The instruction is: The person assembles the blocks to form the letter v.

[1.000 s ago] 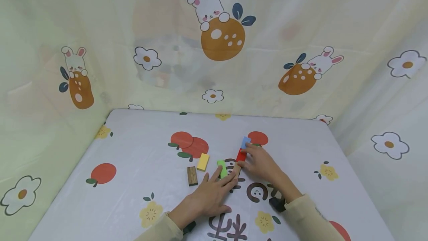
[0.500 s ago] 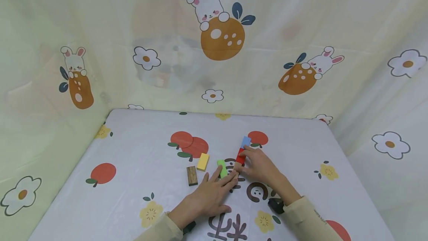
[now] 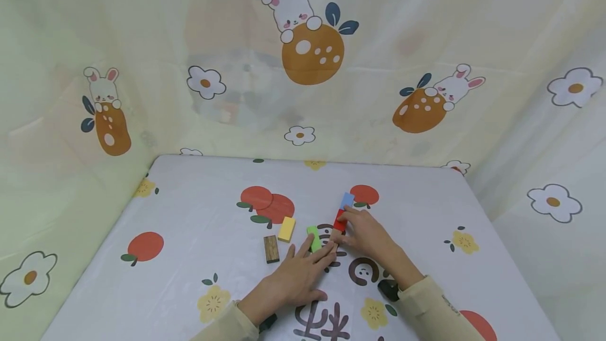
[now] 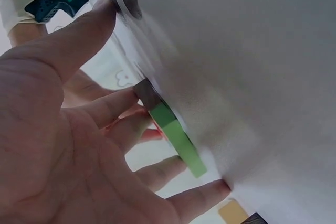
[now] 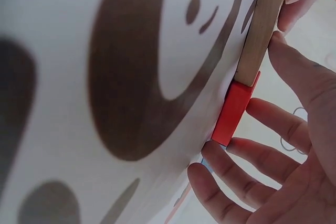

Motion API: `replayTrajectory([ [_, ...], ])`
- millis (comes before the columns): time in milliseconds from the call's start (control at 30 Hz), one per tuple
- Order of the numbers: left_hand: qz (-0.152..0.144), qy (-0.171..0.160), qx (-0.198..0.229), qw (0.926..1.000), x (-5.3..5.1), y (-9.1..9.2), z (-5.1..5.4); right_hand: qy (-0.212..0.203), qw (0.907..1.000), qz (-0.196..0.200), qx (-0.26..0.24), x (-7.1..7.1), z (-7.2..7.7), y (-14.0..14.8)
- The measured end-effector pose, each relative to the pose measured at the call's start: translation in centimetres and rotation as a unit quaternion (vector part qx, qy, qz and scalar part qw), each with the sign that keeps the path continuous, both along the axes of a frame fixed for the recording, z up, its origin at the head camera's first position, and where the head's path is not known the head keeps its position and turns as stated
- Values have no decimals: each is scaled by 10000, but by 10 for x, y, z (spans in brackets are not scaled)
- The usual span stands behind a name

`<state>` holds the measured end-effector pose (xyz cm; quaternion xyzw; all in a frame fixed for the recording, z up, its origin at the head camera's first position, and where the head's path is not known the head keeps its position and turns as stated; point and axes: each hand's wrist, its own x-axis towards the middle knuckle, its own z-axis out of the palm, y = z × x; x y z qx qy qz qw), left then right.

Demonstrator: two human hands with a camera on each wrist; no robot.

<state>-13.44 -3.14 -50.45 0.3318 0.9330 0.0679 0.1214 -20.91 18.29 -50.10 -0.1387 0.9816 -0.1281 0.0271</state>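
A row of small blocks runs away from me: a pale wooden block (image 3: 335,236), a red block (image 3: 339,222), then a blue block (image 3: 347,200). My right hand (image 3: 371,236) rests its fingertips on this row; in the right wrist view the thumb touches the wooden block (image 5: 262,30) and other fingertips touch the red block (image 5: 231,111). My left hand (image 3: 295,282) spreads its straight fingers over the near end. One fingertip touches the green block (image 3: 313,238) beside the row, and others lie on the wooden block's near end, partly hiding it.
Left of the green block lie a yellow block (image 3: 286,229) and a dark brown wood-grain block (image 3: 271,249). The table (image 3: 189,214) wears a white cloth printed with fruit and flowers. A patterned curtain (image 3: 236,136) hangs behind it and along both sides.
My right hand's fingers have shifted slightly toward me along the row, from by the blue block onto the red one. The left hand and the blocks hold their places.
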Motion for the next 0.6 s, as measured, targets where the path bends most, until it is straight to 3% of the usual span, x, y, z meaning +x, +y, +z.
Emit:
replayTrajectory([
  [433, 153, -126, 417, 9989, -1, 0, -3, 140, 9999, 90, 40, 0, 0, 2],
  [600, 34, -123, 558, 9984, -2, -1, -3, 138, 9999, 77, -2, 0, -2, 3],
])
